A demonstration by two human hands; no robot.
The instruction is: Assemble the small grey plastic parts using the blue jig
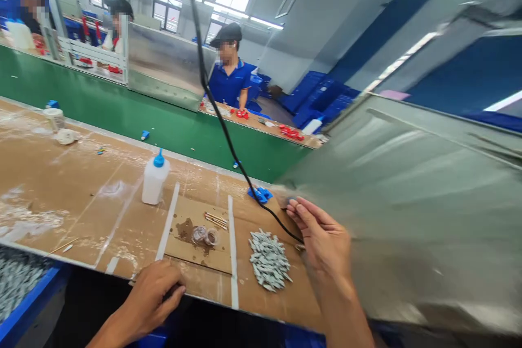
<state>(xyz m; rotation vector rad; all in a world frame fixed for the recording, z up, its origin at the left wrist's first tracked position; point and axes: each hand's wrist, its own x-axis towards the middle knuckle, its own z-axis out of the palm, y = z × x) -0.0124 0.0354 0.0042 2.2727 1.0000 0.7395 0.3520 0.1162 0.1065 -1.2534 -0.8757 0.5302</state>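
Left hand (pixel 153 296): curled at the table's front edge, grip unclear from here.
Right hand (pixel 322 234): raised at 2 o'clock from the left, fingers loosely open, well apart.
Heap: rough grey-green parts (pixel 269 260) on a scuffed cardboard tabletop (pixel 81 212), just beside the right hand.
Beyond: white plastic bottle (pixel 155 178) with a blue nozzle at 10 o'clock.
Far: co-worker (pixel 230 79) in a blue polo at 12 o'clock, past a green conveyor belt (pixel 122 111).

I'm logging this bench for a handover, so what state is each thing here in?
left hand: curled at the bench edge, grip unclear
right hand: raised, fingers open
black cable: slack, running down past the right hand
white squeeze bottle: upright, blue cap on
gray parts: loose in a heap
clear plastic cups: side by side, touching
wooden sticks: loosely bunched
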